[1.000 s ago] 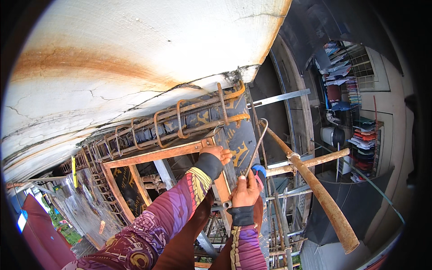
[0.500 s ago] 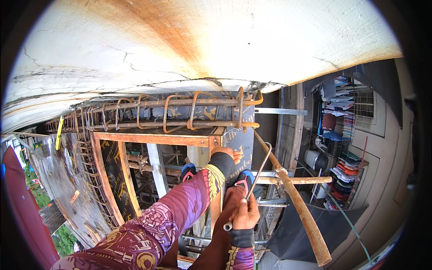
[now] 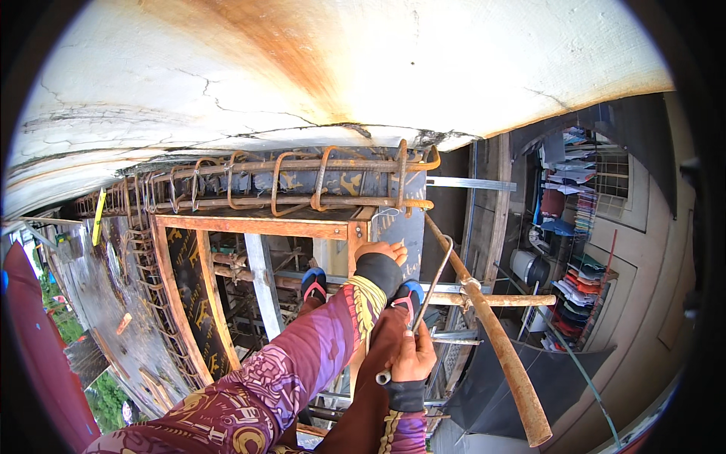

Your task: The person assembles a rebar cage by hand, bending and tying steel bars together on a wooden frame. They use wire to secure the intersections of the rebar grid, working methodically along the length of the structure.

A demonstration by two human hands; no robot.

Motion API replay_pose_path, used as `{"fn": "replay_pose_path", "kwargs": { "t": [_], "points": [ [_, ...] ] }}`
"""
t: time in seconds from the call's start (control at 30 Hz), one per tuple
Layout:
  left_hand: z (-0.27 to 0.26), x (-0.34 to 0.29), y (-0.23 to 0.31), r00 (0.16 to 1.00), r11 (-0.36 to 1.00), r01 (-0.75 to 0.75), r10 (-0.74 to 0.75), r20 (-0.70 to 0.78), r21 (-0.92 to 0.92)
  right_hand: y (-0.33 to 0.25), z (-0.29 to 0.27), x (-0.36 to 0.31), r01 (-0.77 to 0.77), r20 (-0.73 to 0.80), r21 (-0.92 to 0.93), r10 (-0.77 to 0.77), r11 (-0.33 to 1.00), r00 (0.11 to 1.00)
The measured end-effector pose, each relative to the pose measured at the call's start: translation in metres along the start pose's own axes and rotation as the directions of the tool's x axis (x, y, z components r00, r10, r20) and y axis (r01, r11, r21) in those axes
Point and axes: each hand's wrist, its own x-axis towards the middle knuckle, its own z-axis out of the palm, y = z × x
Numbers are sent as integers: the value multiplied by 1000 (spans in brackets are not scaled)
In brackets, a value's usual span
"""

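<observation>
My right hand is closed around a bent metal rod. The rod slants up from my fist and curves into a hook at its upper end; a short tubular end shows below the hand. My left hand is by the corner of a wooden frame, in front of a dark panel with marks on it. Its fingers are curled together toward the right, and whatever they hold is hidden. Just above it runs a rusty rebar cage with bent stirrups, under a stained white concrete surface.
Both my feet, in blue sandals, are below my hands. A rusty pipe crosses a horizontal pole at the right, tied at the joint. Hanging clothes are farther right. Weathered boards stand at the left.
My left hand has shifted slightly left and its fingers look a little straighter. The right hand still grips the rod. The view has tilted slightly, showing more of my left foot.
</observation>
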Motion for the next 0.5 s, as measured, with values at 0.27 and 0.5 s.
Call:
{"fn": "replay_pose_path", "kwargs": {
  "t": [0.27,0.5],
  "points": [
    [26,-36,-3,999,998,-3,6,-48,64,64,13,19,11,-121,184,12,983,993],
    [19,-30,-4,999,982,-40,43,-9,186,92,22,43,-73,-169,125,94,989,981]
  ]
}}
